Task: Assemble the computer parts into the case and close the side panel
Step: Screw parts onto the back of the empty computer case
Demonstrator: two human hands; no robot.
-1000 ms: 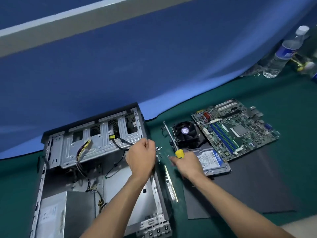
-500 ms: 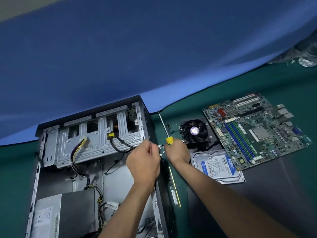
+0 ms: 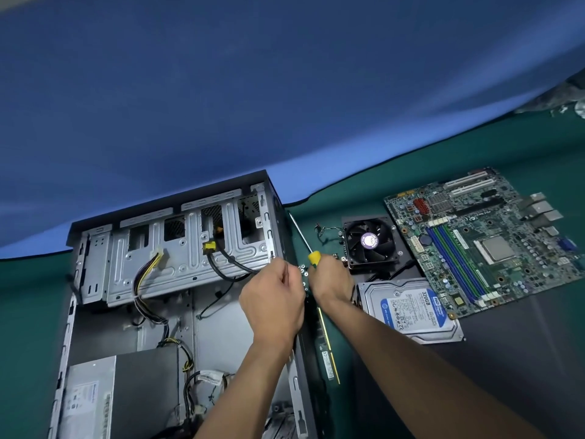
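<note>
Beside case (image 3: 278, 198), screwdriver (image 3: 303, 239) tip prob. up-left.

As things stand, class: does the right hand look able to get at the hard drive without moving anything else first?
Probably yes, once freed. The right hand grips the screwdriver. The hard drive lies face up on the mat beside that wrist, with nothing on top of it and nothing between them.

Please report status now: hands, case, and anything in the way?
Right hand grips screwdriver; left hand curled at case edge. Case open, motherboard outside. Loose screws between hands.
</note>
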